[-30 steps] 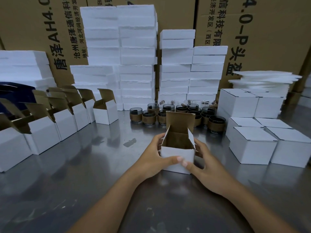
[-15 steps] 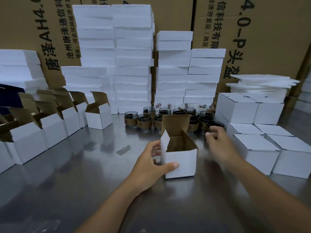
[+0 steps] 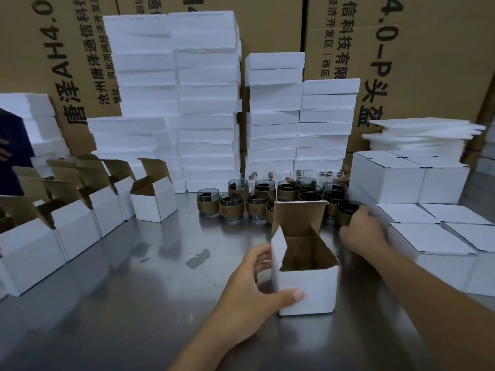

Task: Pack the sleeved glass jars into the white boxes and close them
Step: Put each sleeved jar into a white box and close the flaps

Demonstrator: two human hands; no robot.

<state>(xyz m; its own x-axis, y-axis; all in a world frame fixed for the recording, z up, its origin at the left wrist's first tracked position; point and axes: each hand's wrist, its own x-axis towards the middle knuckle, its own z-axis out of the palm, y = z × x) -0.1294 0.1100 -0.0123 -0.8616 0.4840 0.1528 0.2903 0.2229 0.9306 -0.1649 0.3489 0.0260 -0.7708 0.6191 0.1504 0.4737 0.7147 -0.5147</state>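
Observation:
An open white box [image 3: 306, 287] with a brown inside stands on the steel table, its lid flap upright. My left hand [image 3: 249, 293] grips its left side, thumb across the front. Behind it stands a cluster of glass jars with brown sleeves [image 3: 257, 199]. My right hand [image 3: 360, 232] curls round the rightmost sleeved jar [image 3: 348, 208], which still stands on the table. The box shows nothing inside.
Several open white boxes [image 3: 150, 202] line the left side. Closed white boxes [image 3: 428, 242] are stacked at the right. Tall stacks of white foam blocks [image 3: 206, 103] and brown cartons [image 3: 428, 62] rise behind. A dark-sleeved person [image 3: 10, 145] is at the far left.
My right hand left the box and reached back right to the sleeved jar by the closed boxes. My left hand kept hold of the open box.

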